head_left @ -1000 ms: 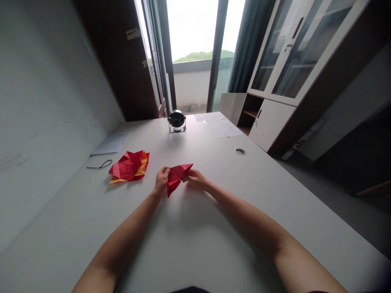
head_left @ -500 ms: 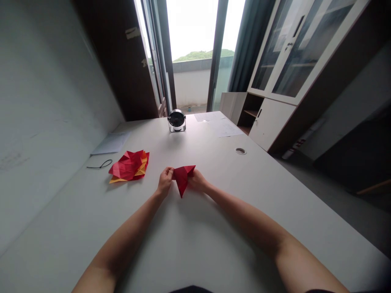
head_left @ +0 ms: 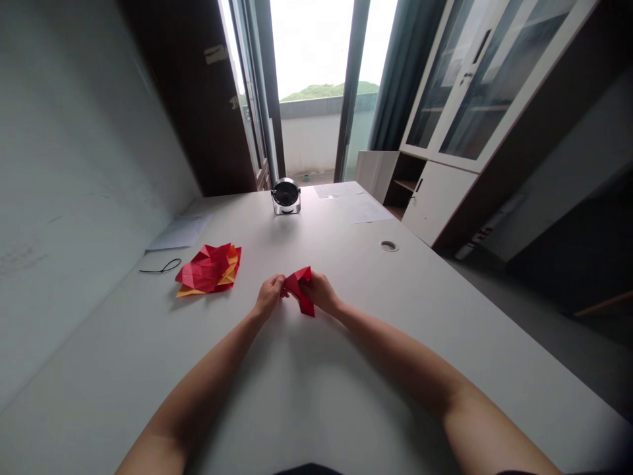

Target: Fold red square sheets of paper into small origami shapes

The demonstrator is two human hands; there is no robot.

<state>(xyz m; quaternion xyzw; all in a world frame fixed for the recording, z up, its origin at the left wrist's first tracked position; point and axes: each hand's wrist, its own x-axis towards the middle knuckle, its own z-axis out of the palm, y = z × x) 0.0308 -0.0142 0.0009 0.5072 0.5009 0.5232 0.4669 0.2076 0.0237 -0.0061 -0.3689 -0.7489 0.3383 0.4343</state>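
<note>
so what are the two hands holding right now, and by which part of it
A folded piece of red paper: the left hand pinches its left end, and the right hand grips its right side.

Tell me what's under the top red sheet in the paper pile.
Orange paper pokes out at lower left and right, with more red paper at lower right. Whatever else the top sheet covers is hidden.

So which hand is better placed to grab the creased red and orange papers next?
Probably the left hand: it is nearer the creased papers; the right hand is beyond the folded red paper. Both hands grip that piece, so the left would have to let go.
</note>
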